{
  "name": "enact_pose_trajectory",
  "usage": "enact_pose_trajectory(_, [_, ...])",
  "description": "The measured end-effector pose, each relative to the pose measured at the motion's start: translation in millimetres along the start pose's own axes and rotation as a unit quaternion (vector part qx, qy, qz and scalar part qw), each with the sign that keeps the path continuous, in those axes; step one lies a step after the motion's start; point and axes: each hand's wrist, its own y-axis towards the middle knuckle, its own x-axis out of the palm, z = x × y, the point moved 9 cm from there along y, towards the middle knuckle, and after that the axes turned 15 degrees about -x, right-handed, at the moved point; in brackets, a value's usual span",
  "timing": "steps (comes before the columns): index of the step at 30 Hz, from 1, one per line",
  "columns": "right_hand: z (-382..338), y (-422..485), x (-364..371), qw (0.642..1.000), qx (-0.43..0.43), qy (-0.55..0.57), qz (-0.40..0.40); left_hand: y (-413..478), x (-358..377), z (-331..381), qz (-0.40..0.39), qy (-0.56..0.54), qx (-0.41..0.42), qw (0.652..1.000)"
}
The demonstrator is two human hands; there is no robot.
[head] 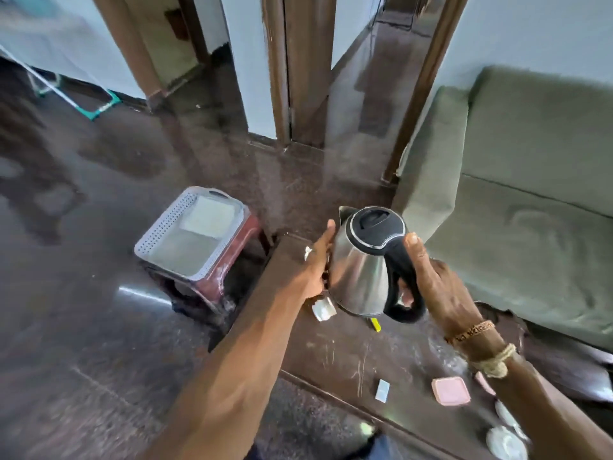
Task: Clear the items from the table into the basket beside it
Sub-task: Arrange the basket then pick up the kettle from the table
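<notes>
At centre right of the frame, over the table's (348,353) far end: kettle (361,267), tilted, spout toward upper left. Clamped at its black handle by right hand (441,293), fingers curled round; braced on the left flank by flat, straight-fingered left hand (318,263). Farther left, on a stool (215,283): basket (166,240), nearer the left hand.

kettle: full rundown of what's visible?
The kettle has a shiny, conical body that looks like steel, a shut black lid ringed in chrome, a black loop handle and a small spout pointing away from the person. It is roughly upright over the far end of the dark table; whether its base touches the table is unclear. The right hand grips the handle, and the left hand lies flat against the side opposite the handle.
</notes>
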Motion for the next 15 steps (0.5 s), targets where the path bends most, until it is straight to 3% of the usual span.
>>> enact_pose_trajectory(8, [-103, 24, 94, 0.999, -0.031, 0.024, -0.005, -64, -129, 44, -0.064, -0.055, 0.044, 0.995])
enact_pose_trajectory(15, [-168, 52, 178, 0.998, -0.047, 0.025, -0.022, -88, -245, 56, 0.021, -0.114, 0.049, 0.992])
